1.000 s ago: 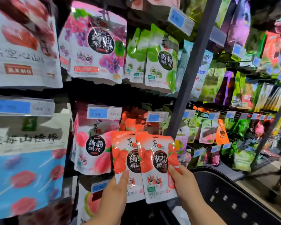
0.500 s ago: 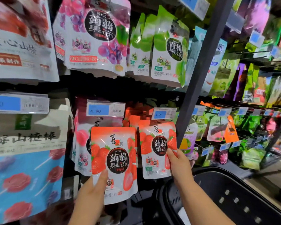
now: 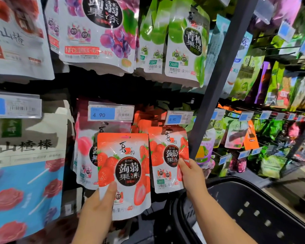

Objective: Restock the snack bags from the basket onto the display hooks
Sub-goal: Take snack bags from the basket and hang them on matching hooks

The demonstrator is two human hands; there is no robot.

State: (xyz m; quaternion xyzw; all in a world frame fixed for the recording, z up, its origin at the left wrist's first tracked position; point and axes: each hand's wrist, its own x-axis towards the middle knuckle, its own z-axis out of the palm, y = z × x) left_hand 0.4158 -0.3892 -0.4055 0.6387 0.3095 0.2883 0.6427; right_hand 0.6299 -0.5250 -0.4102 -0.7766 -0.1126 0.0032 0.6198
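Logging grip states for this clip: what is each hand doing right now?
Left hand: holds the left strawberry bag.
Right hand: holds the right strawberry bag.

Single head-worn wide-angle view, facing forward, close to the snack bags [image 3: 123, 155], basket [image 3: 264, 205] lower right

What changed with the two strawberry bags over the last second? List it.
The left hand drew its strawberry bag leftward, so the two no longer overlap. The right hand lifted the other strawberry bag toward the hung orange bags under the price tag. Unchanged: each hand grips its bag; the black basket sits lower right.
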